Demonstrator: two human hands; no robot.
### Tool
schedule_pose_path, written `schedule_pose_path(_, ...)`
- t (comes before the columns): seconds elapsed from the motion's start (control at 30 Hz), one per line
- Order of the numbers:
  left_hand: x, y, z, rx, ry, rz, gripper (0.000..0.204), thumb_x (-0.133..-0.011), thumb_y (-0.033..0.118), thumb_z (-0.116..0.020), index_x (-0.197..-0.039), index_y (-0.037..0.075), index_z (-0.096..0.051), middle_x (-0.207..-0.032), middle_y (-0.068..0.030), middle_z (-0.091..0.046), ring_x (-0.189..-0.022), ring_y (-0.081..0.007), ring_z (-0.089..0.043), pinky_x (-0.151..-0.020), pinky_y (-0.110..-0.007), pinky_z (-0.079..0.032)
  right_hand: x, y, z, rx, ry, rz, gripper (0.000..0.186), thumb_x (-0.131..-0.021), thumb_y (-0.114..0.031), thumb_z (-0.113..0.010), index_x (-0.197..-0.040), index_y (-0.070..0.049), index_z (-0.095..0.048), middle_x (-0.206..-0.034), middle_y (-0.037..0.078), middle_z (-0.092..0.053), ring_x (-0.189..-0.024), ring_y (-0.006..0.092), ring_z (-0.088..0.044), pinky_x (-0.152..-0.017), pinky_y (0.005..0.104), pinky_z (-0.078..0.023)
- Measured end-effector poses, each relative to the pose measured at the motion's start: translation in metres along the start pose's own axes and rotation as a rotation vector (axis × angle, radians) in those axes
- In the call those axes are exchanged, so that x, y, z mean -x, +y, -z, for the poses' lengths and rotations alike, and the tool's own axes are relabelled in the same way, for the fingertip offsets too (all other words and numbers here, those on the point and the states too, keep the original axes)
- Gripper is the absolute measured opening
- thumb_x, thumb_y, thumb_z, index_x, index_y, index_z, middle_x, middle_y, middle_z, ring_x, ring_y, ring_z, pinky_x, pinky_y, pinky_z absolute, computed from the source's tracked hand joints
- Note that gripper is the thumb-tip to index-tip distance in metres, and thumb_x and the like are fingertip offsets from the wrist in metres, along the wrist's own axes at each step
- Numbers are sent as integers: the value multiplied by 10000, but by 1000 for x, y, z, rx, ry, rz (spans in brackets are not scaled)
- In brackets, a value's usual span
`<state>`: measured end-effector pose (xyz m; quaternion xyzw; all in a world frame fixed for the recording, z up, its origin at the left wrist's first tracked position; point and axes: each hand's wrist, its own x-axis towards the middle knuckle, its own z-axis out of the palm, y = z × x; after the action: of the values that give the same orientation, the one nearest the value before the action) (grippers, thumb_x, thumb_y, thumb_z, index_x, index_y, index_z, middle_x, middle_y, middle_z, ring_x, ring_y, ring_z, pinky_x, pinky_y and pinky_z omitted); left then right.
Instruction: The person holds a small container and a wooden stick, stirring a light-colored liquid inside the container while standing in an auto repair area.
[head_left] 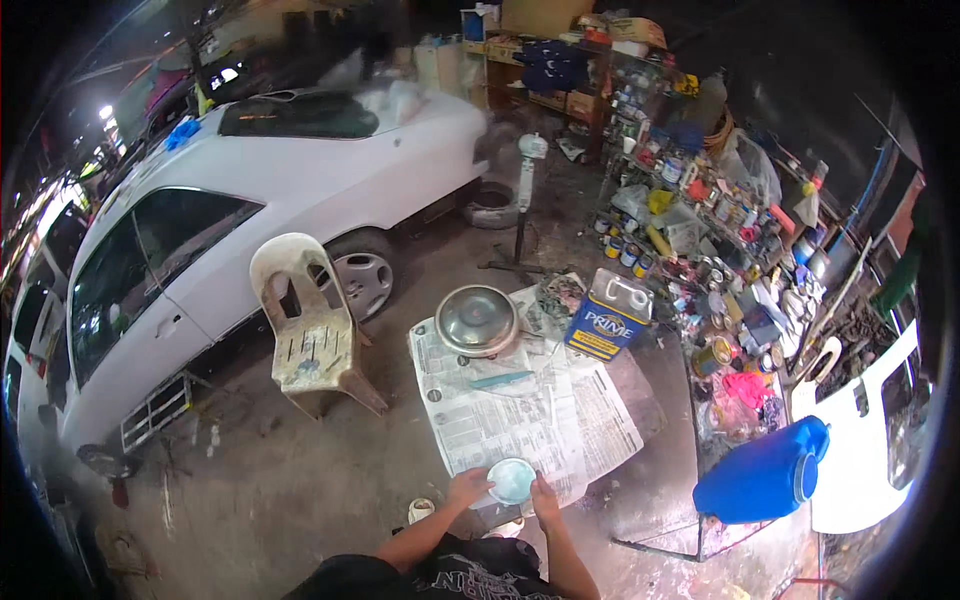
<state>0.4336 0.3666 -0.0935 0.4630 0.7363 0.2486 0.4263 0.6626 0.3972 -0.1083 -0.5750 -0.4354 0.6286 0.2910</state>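
Here, in sum, the listing for a work surface spread with black-and-white newsprint sheets [470,428].

Item one: a round, white-rimmed dish [512,482], pale aqua inside, at the near edge of the paper, just in front of the wearer's body. Whether it rests on the sheets or is lifted over them cannot be told.

Left hand [468,488]: fingers closed on the dish's left rim. Right hand [544,500]: drawn narrow, gripping the opposite side, so that the dish sits between the two.

Item two: a slim, flat teal strip [502,380], mid-paper, touched by neither hand; its exact kind is unclear.

Item three: a round, shiny silver metal vessel [477,322] at the far left of the sheets.

Item four: a rectangular blue-and-yellow metal can [610,315] with a pale top, upright at the far right, near a crumpled, dark mottled rag [560,295].

Condition notes: the dish seems held only by its rim; an uneven grip, one side slackening, could tip it and spill any loose contents over paper or clothing. The sheets appear loose, so a dragging forearm could shift them and carry the strip along.
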Motion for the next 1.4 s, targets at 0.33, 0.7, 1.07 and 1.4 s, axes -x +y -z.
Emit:
schedule_pose_path(0.33,6,-2,8,308,-85,47,548,-807,294,-823,-1278,65,-662,-1158,-121,-715,-945,-160,-695,-808,-319,-569,20,-4,5,184,-16,35,598,-1043,-309,-476,-1509,41,-341,-1540,202,-405,-1451,270,-340,-1186,355,-243)
schedule_pose_path(0.7,-17,-67,108,49,-69,-68,412,-859,128,-739,-1259,98,-648,-1150,-69,-723,-919,-149,-710,-806,-299,-567,51,39,-25,-169,693,127,465,-998,-293,-553,-1383,-36,-515,-1139,106,-638,-1039,186,-594,-856,375,-502)
schedule_pose_path(1.07,76,-354,374,40,123,1028,405,-895,198,-710,-1275,69,-656,-1129,-96,-726,-937,-206,-704,-849,-348,-553,36,-184,-330,288,69,442,351,-974,-153,-589,-1294,-10,-582,-1151,124,-684,-1020,223,-669,-889,341,-524)
schedule_pose_path(1.4,75,-408,451,549,279,1260,550,-1050,319,-469,-1525,77,-332,-1468,-109,-507,-1178,-269,-616,-973,-435,-516,-34,-189,-425,740,-420,355,377,-973,-207,-580,-1334,-99,-581,-1174,145,-683,-1072,289,-671,-915,385,-522)
